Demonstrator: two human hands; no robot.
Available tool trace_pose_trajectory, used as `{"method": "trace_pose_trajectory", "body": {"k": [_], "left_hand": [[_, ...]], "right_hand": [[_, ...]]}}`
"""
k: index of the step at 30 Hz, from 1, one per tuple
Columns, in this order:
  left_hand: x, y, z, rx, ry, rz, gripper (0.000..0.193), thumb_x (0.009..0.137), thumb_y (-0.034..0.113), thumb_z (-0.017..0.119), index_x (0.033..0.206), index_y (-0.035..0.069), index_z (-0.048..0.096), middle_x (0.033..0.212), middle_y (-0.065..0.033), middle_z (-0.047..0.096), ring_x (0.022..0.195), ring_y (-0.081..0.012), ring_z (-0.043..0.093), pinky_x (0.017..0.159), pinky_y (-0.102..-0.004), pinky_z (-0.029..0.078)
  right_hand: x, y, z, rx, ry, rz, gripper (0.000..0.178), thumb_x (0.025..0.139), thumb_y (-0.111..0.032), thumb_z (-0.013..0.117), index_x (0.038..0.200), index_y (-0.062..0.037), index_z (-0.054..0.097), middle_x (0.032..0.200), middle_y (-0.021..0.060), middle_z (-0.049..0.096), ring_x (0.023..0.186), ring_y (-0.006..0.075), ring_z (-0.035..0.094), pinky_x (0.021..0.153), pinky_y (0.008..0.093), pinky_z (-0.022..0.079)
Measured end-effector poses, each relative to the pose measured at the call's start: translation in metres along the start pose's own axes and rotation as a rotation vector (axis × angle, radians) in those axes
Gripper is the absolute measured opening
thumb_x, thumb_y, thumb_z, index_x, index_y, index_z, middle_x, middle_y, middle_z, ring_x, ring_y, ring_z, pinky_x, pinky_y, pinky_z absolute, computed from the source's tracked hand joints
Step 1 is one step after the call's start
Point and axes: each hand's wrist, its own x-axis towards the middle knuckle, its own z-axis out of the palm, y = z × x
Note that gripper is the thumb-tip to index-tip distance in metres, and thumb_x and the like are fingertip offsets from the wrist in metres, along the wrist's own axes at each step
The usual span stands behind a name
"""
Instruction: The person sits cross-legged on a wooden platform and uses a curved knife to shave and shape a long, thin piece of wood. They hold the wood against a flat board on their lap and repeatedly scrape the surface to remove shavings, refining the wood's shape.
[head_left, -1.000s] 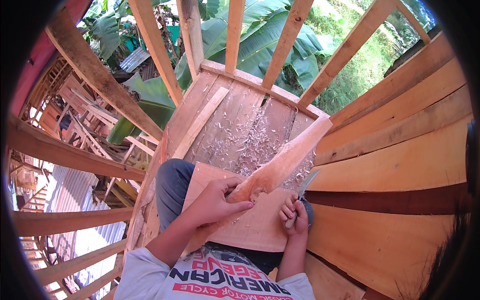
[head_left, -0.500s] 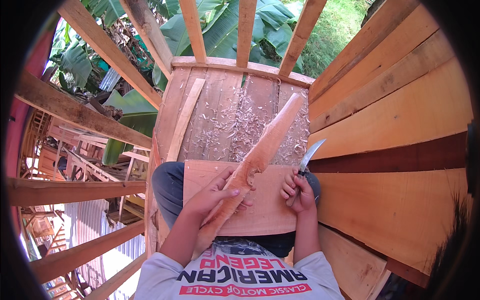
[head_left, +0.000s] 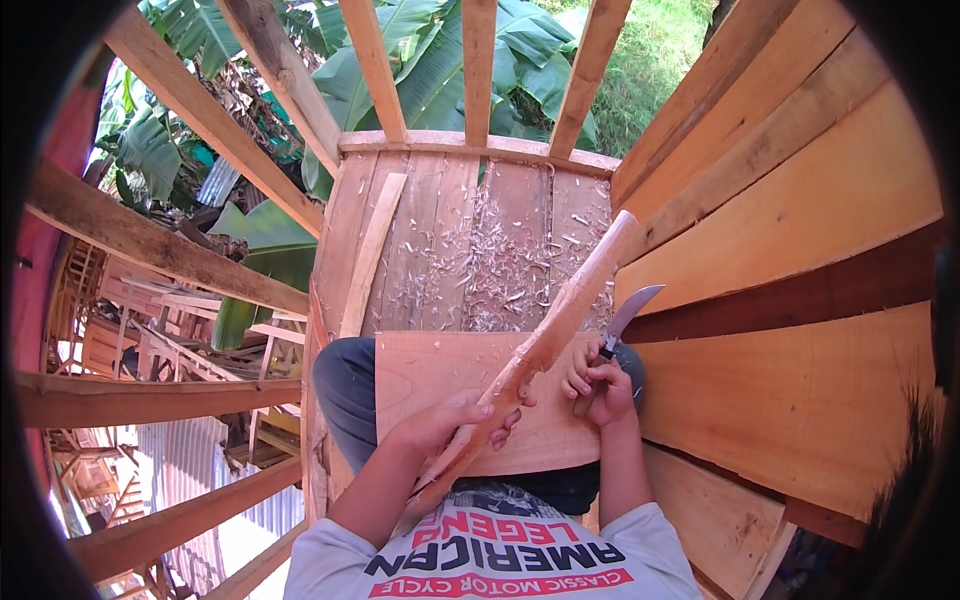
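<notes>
You have just rolled the carved length of wood [head_left: 556, 322] about its long axis: half a second ago its broad face lay toward you, and now it shows narrower, more nearly on edge. Its far end has swung a little to the right too, so that it now overlaps the plank wall [head_left: 780, 360] in view. The curved-blade knife [head_left: 627, 314] leans further to the right than it did, its edge clear of the wood, so this looks like a turn or check of the piece between cuts.

The wood lies slantwise above the flat board [head_left: 430, 365] across your lap. Its long axis runs from beside your left forearm, low and left, up and away to the right, the slimmer end pointing outward past the floor shavings [head_left: 490, 285]. A rough notch sits just beyond your grip.

Your left hand [head_left: 455, 422] clasps the near part, thumb over the top and fingers curling out beneath. Your right hand [head_left: 600, 385] is wrapped around the knife handle, just beside the wood; whether its knuckles touch the piece, you cannot tell.
</notes>
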Motion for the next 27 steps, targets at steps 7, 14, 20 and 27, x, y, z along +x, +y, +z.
{"method": "trace_pose_trajectory", "body": {"k": [7, 14, 20, 27], "left_hand": [[-0.009, 0.010, 0.015, 0.369, 0.134, 0.070, 0.043, 0.082, 0.008, 0.068, 0.118, 0.001, 0.045, 0.086, -0.0002, 0.047, 0.078, -0.0090, 0.051, 0.066, -0.0237, 0.044], [-0.010, -0.004, 0.030, 0.644, 0.296, 0.231, 0.039, 0.082, 0.008, 0.068, 0.116, 0.003, 0.047, 0.082, -0.0014, 0.049, 0.074, -0.0070, 0.047, 0.066, -0.0224, 0.039], [-0.016, -0.008, 0.054, 0.842, 0.315, 0.265, 0.043, 0.079, 0.011, 0.070, 0.114, 0.003, 0.046, 0.076, 0.0008, 0.045, 0.067, -0.0049, 0.041, 0.058, -0.0217, 0.033], [-0.017, -0.019, 0.049, 1.004, 0.323, 0.252, 0.048, 0.079, 0.017, 0.071, 0.116, 0.000, 0.045, 0.088, -0.0155, 0.056, 0.082, -0.0224, 0.056, 0.071, -0.0328, 0.042]], "right_hand": [[-0.022, 0.013, 0.022, -0.340, 0.185, -0.039, 0.021, 0.089, -0.026, 0.054, 0.086, -0.0073, 0.045, 0.060, 0.0034, 0.040, 0.042, 0.0137, 0.038, 0.041, 0.0256, 0.032], [-0.030, 0.012, 0.088, -1.554, 0.141, -0.483, 0.053, 0.086, -0.052, 0.059, 0.061, -0.0065, 0.047, 0.050, 0.0060, 0.041, 0.043, 0.0194, 0.047, 0.043, 0.0321, 0.036], [-0.025, 0.006, 0.081, -1.907, 0.171, -0.798, 0.059, 0.077, -0.062, 0.061, 0.059, -0.0071, 0.048, 0.051, 0.0082, 0.042, 0.046, 0.0289, 0.049, 0.044, 0.0357, 0.037], [-0.019, -0.008, 0.072, -1.883, 0.409, -1.018, 0.065, 0.084, -0.064, 0.051, 0.060, -0.0048, 0.041, 0.053, 0.0072, 0.033, 0.046, 0.0214, 0.038, 0.044, 0.0343, 0.030]]}}
